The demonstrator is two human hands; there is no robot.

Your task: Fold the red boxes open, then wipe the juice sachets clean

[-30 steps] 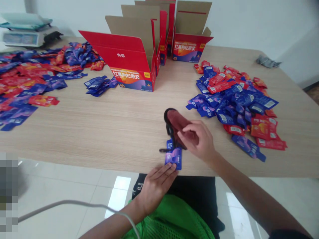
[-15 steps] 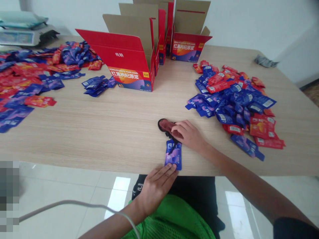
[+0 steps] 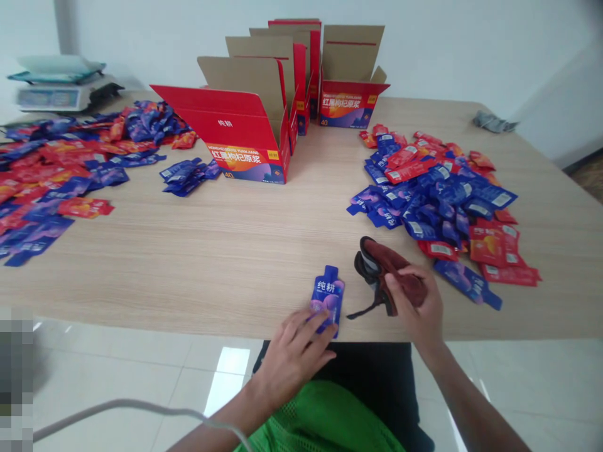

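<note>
A single blue pouch with a purple design lies flat by the table's front edge, its narrow spout end facing away from me. My left hand rests across its lower part, fingers spread. To its right, my right hand grips a folded dark-red cloth piece with black edging, raised slightly or touching the table, which I cannot tell. A thin black strap dangles from the cloth toward the pouch. What exactly this cloth piece is does not show.
Blue and red pouches are heaped on the right and spread on the left. Several open red cartons stand at the back. A scale sits back left; a grey cloth lies back right. A cable crosses below.
My right hand has lifted the dark-red cloth off the pouch's top and moved it right, toward me. The pouch's spout end is now uncovered. My left hand stays on the pouch.
</note>
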